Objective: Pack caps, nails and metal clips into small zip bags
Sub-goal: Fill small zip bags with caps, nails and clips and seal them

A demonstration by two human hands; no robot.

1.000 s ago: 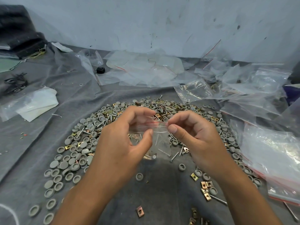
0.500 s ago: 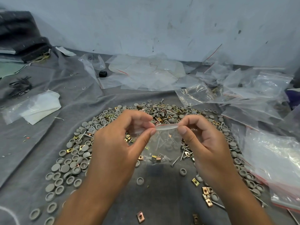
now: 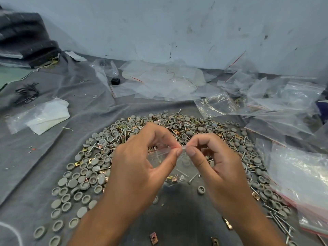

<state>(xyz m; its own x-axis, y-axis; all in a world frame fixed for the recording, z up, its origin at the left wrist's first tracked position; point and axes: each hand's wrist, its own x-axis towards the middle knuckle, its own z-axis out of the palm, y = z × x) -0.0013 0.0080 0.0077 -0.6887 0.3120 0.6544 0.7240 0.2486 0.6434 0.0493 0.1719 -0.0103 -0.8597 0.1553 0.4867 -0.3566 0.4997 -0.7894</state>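
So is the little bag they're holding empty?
No. The little bag has nails and metal clips showing through near its bottom, while both hands pinch its top edge.

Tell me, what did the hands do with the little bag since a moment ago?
Half a second ago the hands pinched the bag's top edge apart from each other. Now the left hand and the right hand have slid together, thumbs almost touching on the bag. Both kept their pinch. The pile of caps stayed put.

A wrinkled grey cloth [image 3: 85, 112] is covering the bench, carrying a heap of round grey plastic caps [image 3: 92, 167], silver nails [image 3: 280, 221], brass-coloured metal clips [image 3: 78, 163] and clear zip bags [image 3: 165, 80].
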